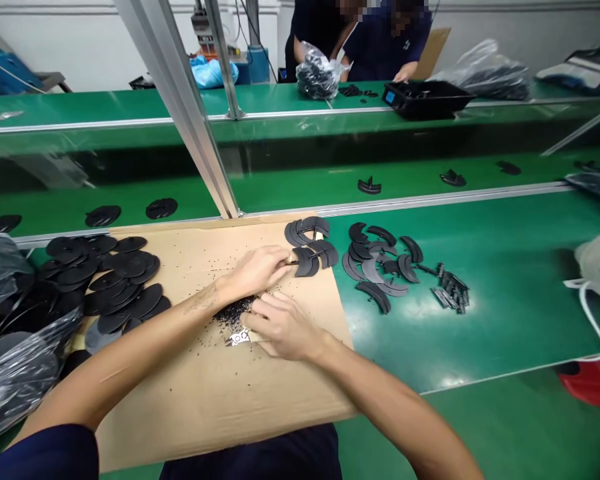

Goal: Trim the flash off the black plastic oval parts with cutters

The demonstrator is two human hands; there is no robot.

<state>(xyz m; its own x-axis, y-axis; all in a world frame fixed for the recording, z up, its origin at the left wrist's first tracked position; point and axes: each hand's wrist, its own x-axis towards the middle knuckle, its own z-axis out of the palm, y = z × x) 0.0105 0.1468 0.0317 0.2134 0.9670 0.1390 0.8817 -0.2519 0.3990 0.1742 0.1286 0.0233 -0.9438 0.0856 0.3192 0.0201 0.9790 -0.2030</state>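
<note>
Hands: left hand [253, 272] pinches a black strip [291, 262] by plastic arcs [313, 257]; right hand [283, 327] curls over black granules [233, 313], grip unclear.
Risk: a slip could scatter granules off the cardboard [205, 400].

The black plastic discs [130, 265] look matt and smooth. Beneath them, the cardboard sheet [220, 413] is dull and slightly rough. The green belt [505, 333] is glossy, the bags [15, 373] are shiny plastic, and the post [175, 100] is pale metal.
</note>
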